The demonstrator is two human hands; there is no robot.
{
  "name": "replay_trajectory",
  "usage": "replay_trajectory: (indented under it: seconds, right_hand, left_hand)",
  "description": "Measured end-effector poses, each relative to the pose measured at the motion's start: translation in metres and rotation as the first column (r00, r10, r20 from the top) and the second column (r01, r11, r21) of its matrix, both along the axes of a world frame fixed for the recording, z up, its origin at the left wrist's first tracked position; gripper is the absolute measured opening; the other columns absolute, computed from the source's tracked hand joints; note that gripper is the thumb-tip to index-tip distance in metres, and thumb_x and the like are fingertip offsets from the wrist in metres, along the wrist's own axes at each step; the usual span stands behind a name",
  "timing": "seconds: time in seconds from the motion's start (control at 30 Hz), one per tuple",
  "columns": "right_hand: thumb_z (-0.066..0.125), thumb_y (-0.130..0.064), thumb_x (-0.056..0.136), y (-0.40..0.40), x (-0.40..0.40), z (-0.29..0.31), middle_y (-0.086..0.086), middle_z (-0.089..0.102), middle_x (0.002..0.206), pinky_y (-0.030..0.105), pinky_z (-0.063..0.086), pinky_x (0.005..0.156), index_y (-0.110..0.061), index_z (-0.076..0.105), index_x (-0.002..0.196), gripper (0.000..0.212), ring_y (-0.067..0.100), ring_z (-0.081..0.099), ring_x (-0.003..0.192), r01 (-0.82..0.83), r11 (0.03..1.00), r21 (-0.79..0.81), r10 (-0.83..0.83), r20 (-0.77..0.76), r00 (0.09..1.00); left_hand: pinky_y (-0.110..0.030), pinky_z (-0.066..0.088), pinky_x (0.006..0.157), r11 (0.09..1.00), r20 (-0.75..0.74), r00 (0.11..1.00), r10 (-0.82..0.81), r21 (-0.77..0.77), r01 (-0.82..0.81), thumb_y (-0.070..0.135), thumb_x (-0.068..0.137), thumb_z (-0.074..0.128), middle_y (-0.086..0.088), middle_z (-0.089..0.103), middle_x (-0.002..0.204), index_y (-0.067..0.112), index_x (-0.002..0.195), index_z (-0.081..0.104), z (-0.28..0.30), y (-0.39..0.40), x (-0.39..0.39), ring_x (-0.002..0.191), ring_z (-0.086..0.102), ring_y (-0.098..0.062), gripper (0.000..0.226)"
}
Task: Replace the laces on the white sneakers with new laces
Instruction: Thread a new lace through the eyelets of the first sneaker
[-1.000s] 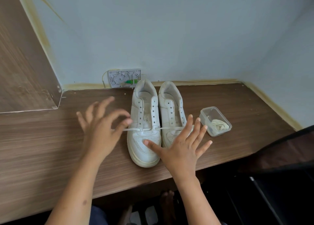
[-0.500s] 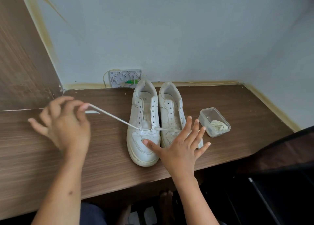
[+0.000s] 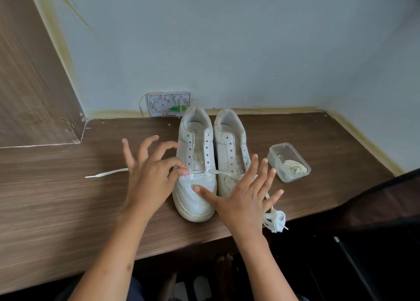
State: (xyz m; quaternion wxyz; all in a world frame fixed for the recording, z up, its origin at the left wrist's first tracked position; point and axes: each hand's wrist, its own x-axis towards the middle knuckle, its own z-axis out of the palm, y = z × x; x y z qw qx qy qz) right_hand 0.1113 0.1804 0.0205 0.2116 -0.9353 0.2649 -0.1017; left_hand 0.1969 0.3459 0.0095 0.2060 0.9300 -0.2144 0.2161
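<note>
Wooden desk (image 3: pixel 68 200): my left hand (image 3: pixel 150 175) is back pinching the lace (image 3: pixel 106 174) at the left sneaker (image 3: pixel 195 164); right hand (image 3: pixel 243 194) splayed flat, bracing.

The right hand (image 3: pixel 244 194) hides the right sneaker's (image 3: pixel 229 146) toe.

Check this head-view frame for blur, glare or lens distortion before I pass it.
Head view: soft, even light, no glare; the left hand at the lace is slightly motion-blurred; both sneakers are sharp; wide-angle bending shows in the desk edge and wall lines.
</note>
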Motion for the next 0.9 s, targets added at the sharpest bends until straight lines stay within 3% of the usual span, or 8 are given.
replay_trajectory:
  seconds: [0.13, 0.3, 0.37, 0.43, 0.6, 0.7, 0.8, 0.9]
  right_hand:
    - [0.046, -0.101, 0.048, 0.0, 0.0, 0.002, 0.004, -0.025, 0.16, 0.062, -0.015, 0.113, -0.02, -0.026, 0.15, 0.149, 0.025, -0.033, 0.145, -0.01, 1.0, 0.019, 0.01, -0.011, 1.0]
    - [0.043, -0.101, 0.048, 0.0, -0.001, 0.004, 0.005, -0.026, 0.16, 0.063, -0.016, 0.113, -0.018, -0.027, 0.149, 0.149, 0.025, -0.034, 0.143, -0.013, 1.0, 0.019, 0.014, -0.029, 0.999]
    - [0.044, -0.101, 0.048, 0.0, -0.001, 0.004, 0.005, -0.027, 0.16, 0.063, -0.016, 0.113, -0.018, -0.025, 0.15, 0.149, 0.025, -0.034, 0.144, -0.015, 1.0, 0.025, 0.016, -0.029, 0.999]
    - [0.045, -0.101, 0.048, 0.0, 0.0, 0.005, 0.005, -0.026, 0.16, 0.064, -0.015, 0.113, -0.018, -0.024, 0.151, 0.148, 0.026, -0.034, 0.144, -0.014, 1.0, 0.024, 0.015, -0.032, 0.999]
    - [0.043, -0.101, 0.049, -0.001, 0.0, 0.005, 0.005, -0.028, 0.159, 0.064, -0.014, 0.114, -0.02, -0.026, 0.15, 0.146, 0.025, -0.035, 0.143, -0.014, 1.0, 0.016, 0.015, -0.059, 0.998]
    - [0.044, -0.1, 0.049, -0.001, 0.0, 0.004, 0.005, -0.025, 0.16, 0.064, -0.014, 0.114, -0.019, -0.022, 0.152, 0.147, 0.025, -0.032, 0.145, -0.015, 1.0, 0.024, 0.015, -0.041, 0.999]
    - [0.044, -0.1, 0.048, -0.001, 0.0, 0.005, 0.004, -0.024, 0.161, 0.064, -0.014, 0.114, -0.019, -0.02, 0.152, 0.147, 0.025, -0.032, 0.145, -0.012, 0.999, 0.034, 0.014, -0.051, 0.999]
    - [0.043, -0.101, 0.049, -0.001, 0.0, 0.005, 0.004, -0.025, 0.16, 0.064, -0.014, 0.114, -0.019, -0.022, 0.151, 0.146, 0.025, -0.033, 0.144, -0.021, 0.999, 0.029, 0.023, -0.063, 0.998]
  left_hand:
    - [-0.071, 0.006, 0.111, 0.976, 0.081, 0.975, 0.209, -0.078, -0.203, 0.032, 0.089, 0.057, 0.009, 0.061, 0.12, 0.029, 0.084, 0.069, 0.001, 0.01, 0.003, 0.125, 0.043, -0.029, 0.014]
    - [-0.067, 0.006, 0.114, 0.737, -0.159, 0.81, 0.565, -0.344, -0.582, 0.024, 0.093, 0.055, 0.002, 0.055, 0.128, 0.02, 0.102, 0.066, 0.0, 0.046, 0.013, 0.128, 0.038, -0.034, 0.014]
    - [-0.065, 0.013, 0.113, 0.77, -0.185, 0.842, 0.506, -0.344, -0.538, 0.03, 0.094, 0.06, 0.002, 0.053, 0.132, 0.022, 0.104, 0.068, -0.001, 0.047, 0.012, 0.128, 0.037, -0.035, 0.016]
    - [-0.06, 0.023, 0.11, 0.891, -0.093, 0.944, 0.315, -0.314, -0.329, 0.041, 0.09, 0.063, 0.004, 0.054, 0.134, 0.03, 0.101, 0.072, 0.0, 0.041, 0.011, 0.126, 0.038, -0.033, 0.018]
    - [-0.065, 0.0, 0.114, 0.998, -0.005, 0.999, -0.043, -0.049, 0.043, 0.069, 0.074, 0.049, 0.019, 0.063, 0.123, 0.045, 0.077, 0.074, 0.002, 0.009, 0.004, 0.131, 0.039, -0.026, 0.035]
    - [-0.066, -0.004, 0.114, 0.999, 0.053, 0.998, -0.029, -0.033, 0.03, 0.062, 0.078, 0.051, 0.023, 0.066, 0.113, 0.044, 0.071, 0.074, 0.002, 0.005, 0.002, 0.13, 0.04, -0.024, 0.029]
    - [-0.063, -0.001, 0.115, 0.976, 0.115, 0.983, 0.141, -0.181, -0.119, 0.049, 0.08, 0.064, 0.021, 0.067, 0.106, 0.04, 0.074, 0.074, 0.007, 0.014, 0.005, 0.126, 0.046, -0.022, 0.015]
    - [-0.063, 0.008, 0.115, 0.777, -0.028, 0.874, 0.486, -0.445, -0.446, 0.046, 0.084, 0.063, 0.012, 0.067, 0.106, 0.029, 0.087, 0.077, 0.008, 0.046, 0.012, 0.123, 0.046, -0.019, 0.022]
